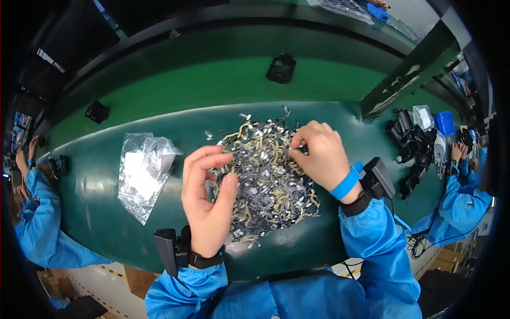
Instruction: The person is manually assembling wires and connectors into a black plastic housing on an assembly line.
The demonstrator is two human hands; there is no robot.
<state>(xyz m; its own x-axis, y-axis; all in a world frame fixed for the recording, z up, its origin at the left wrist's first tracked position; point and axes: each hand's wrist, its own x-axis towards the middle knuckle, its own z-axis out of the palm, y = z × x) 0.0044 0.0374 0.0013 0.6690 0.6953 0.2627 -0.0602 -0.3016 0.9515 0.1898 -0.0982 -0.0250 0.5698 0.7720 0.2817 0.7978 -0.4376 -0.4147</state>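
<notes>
A broad heap of small mixed parts (271,181), silver, dark grey and brass-coloured, is spread on the green table. Its pieces are too small to name. Along the heap's left edge my left hand (208,199) is open, fingers bent and thumb apart, with nothing visible between them. My right hand (323,159) reaches over the upper right of the heap. Its thumb and index finger are pinched together, and what they hold is too small to make out. A blue band (348,181) circles the right wrist, and a black strapped device sits on each wrist.
A clear plastic bag with white contents (142,173) lies left of the heap. Black moulded parts (281,68) rest on the far green surface. A green post (411,66) rises at the right, near a black pile (411,138) and blue tray (445,123). Blue-sleeved co-workers sit at both sides.
</notes>
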